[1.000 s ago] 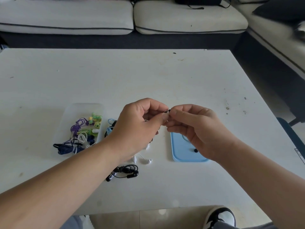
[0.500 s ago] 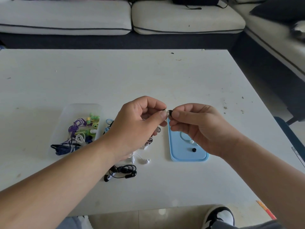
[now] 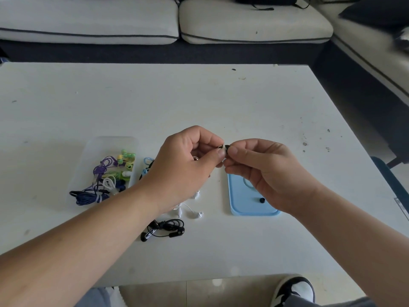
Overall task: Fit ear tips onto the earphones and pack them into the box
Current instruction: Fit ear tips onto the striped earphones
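Fitting is going on at the fingertips: left hand is pinching a black earbud, right hand is pinching an ear tip just beside it; next is probably pushing it squarely on.

A white rectangular table, scuffed and speckled toward its right edge, carries a clear shallow plastic box of tangled coloured earphones at the left. A light-blue flat plastic lid lies at the right. Between them, nearer the front, a coiled black wired earphone set lies just beside a white wired earphone set.
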`<state>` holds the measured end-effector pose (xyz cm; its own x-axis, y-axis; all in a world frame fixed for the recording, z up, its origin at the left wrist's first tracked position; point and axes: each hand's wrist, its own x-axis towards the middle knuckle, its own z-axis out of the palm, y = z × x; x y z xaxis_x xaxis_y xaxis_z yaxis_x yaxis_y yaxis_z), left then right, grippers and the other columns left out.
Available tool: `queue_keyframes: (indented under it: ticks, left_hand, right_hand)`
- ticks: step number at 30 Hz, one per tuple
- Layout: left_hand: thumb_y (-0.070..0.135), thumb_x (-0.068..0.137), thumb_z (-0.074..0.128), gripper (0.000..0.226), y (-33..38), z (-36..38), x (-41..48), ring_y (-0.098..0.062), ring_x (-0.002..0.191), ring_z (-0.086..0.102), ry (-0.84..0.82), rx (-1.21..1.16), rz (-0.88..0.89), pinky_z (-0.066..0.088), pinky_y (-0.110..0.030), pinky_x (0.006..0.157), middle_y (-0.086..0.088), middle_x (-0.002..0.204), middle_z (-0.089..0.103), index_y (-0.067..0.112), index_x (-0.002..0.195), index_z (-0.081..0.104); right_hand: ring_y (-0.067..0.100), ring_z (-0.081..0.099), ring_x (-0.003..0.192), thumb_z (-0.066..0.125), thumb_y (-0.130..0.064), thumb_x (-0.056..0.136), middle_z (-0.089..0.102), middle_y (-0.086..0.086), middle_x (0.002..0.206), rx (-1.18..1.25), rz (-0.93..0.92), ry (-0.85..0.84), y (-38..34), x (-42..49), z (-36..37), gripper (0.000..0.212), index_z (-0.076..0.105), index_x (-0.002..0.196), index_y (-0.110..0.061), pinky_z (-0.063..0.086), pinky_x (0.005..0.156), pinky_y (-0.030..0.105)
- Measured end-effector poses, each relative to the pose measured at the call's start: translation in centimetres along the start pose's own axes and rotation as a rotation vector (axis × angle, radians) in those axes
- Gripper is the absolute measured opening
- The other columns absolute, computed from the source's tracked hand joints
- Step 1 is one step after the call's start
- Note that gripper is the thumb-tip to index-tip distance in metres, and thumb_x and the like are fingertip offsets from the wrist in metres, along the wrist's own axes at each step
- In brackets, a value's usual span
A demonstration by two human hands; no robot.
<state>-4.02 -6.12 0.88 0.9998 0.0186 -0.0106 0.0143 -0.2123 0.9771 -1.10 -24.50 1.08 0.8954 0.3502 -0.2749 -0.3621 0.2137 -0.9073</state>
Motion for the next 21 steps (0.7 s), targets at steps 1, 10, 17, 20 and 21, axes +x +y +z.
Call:
queue_keyframes:
  ticks: [1, 10, 17, 20, 21]
  left_hand:
    - [0.008, 0.093, 0.073, 0.008, 0.0, 0.1, 0.0, -0.001, 0.06, 0.066, 0.005, 0.01, 0.005, 0.05, -0.015, 0.06, 0.01, 0.072, 0.073, 0.014, 0.098, 0.071]
    - [0.007, 0.092, 0.076, 0.01, -0.1, 0.3, -0.3, -0.001, 0.068, 0.069, 0.082, 0.009, 0.033, 0.052, -0.014, 0.065, 0.007, 0.078, 0.075, 0.016, 0.097, 0.073]
    - [0.007, 0.091, 0.077, 0.009, -0.2, 0.2, -0.4, 0.0, 0.068, 0.067, 0.084, 0.064, 0.11, 0.051, -0.014, 0.065, 0.008, 0.08, 0.076, 0.014, 0.095, 0.073]
    - [0.007, 0.091, 0.077, 0.009, -0.4, 0.2, -0.4, -0.003, 0.076, 0.071, 0.074, 0.113, 0.143, 0.053, -0.014, 0.07, 0.008, 0.084, 0.076, 0.014, 0.095, 0.073]
    - [0.007, 0.091, 0.077, 0.009, -0.4, 0.3, -0.4, -0.005, 0.077, 0.072, 0.069, 0.121, 0.148, 0.053, -0.014, 0.071, 0.007, 0.084, 0.076, 0.014, 0.094, 0.073]
  right_hand:
    - [0.025, 0.075, 0.082, 0.069, -0.006, 0.083, 0.073, 0.017, 0.083, -0.009, -0.008, 0.004, 0.0, 0.0, 0.1, 0.018, 0.069, 0.094, 0.009, 0.061, 0.075, 0.027]
    - [0.033, 0.073, 0.093, 0.067, -0.005, 0.089, 0.071, 0.025, 0.095, 0.077, -0.02, 0.054, 0.9, -0.2, 1.0, 0.012, 0.073, 0.093, 0.005, 0.06, 0.082, 0.031]
    - [0.021, 0.072, 0.088, 0.062, -0.008, 0.097, 0.073, 0.013, 0.09, 0.217, 0.076, 0.019, 1.3, -0.1, 1.0, 0.012, 0.071, 0.096, 0.0, 0.059, 0.082, 0.027]
    - [0.021, 0.072, 0.087, 0.062, -0.007, 0.097, 0.073, 0.013, 0.091, 0.197, 0.075, 0.023, 1.3, -0.2, 0.9, 0.012, 0.071, 0.096, 0.001, 0.059, 0.082, 0.028]
    - [0.022, 0.072, 0.087, 0.063, -0.006, 0.096, 0.073, 0.014, 0.091, 0.168, 0.06, 0.035, 1.2, -0.3, 0.8, 0.012, 0.072, 0.096, 0.002, 0.059, 0.081, 0.028]
